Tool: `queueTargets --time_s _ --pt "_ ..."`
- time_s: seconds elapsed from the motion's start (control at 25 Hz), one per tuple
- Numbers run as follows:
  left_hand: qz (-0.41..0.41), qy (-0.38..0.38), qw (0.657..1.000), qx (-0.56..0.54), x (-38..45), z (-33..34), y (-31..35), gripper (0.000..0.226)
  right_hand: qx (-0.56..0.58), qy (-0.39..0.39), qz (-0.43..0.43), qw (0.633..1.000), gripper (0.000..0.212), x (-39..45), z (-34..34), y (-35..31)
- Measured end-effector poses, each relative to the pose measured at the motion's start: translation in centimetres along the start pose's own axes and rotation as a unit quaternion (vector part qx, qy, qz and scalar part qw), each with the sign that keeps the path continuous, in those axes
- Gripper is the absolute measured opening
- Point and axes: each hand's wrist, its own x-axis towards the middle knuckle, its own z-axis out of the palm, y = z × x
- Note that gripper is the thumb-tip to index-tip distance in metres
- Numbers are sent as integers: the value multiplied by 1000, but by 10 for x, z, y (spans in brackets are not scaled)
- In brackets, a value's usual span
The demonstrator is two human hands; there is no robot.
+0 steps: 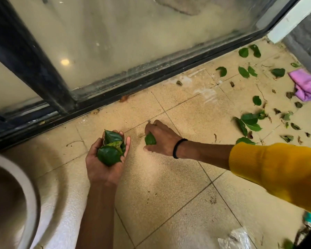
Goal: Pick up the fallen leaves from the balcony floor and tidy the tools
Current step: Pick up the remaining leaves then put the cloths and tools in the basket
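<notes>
My left hand (pixel 104 164) is palm up over the beige tiled floor (pixel 169 186), fingers cupped around a bunch of green leaves (pixel 111 150). Just to its right, my right hand (pixel 160 139) is low at the floor, palm down, holding a single green leaf (pixel 150 139) under its curled fingers. A black band sits on that wrist and a yellow sleeve covers the forearm. Several more fallen leaves (pixel 250 121) lie scattered over the tiles at the right, up to the far corner (pixel 250 51).
A glass sliding door with a dark frame (pixel 151 81) runs along the far side. A large white pot (pixel 25 203) fills the lower left. A purple cloth (pixel 305 85) lies at the right wall. Clear plastic (pixel 237 238) lies at the bottom right.
</notes>
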Motion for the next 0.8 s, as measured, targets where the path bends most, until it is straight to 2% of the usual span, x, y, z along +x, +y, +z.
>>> queueTargets --time_s 0.08,0.12,0.24,0.48,0.64,0.72,0.8 --pt "-4 3 1000 -19 0 1 -6 44 12 21 -11 1000 16 -5 -1 7" --pt "-7 6 1000 -28 -1 3 -10 44 8 24 -9 1000 13 -10 -4 14" --pt "-27 15 999 -29 -1 12 -33 43 2 29 27 999 13 -35 -20 54" --pt "-99 -5 995 20 4 27 -88 42 7 91 179 980 17 -115 -58 140" --pt "-132 -15 990 51 2 25 -114 43 62 100 257 959 10 -155 -68 174" --pt "-140 -17 988 59 4 25 -121 43 97 94 275 952 19 -163 -64 181" --pt "-139 -17 989 57 7 25 -124 42 115 81 294 945 47 -163 -58 178"
